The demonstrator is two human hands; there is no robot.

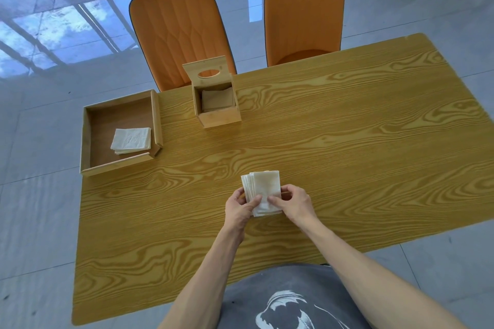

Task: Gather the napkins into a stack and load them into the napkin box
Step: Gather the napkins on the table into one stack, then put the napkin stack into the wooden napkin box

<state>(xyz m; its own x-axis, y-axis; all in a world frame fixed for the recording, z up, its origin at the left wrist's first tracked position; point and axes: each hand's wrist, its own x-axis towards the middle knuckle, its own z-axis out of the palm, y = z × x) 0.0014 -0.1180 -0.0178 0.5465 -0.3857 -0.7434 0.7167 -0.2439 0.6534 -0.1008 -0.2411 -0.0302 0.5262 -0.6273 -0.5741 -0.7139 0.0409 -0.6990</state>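
Both hands hold a fanned stack of white napkins (264,187) just above the middle of the wooden table (347,141). My left hand (239,208) grips its left edge and my right hand (292,201) pinches its right edge, thumbs on top. The wooden napkin box (217,115) stands at the far edge with its lid (207,72) tipped up and open; some napkins lie inside it. To the left, a shallow wooden tray (88,141) holds a small pile of white napkins (131,140).
Two orange chairs (181,32) (303,8) stand behind the table's far edge. The tray overhangs the table's left edge. A glossy tiled floor surrounds the table.
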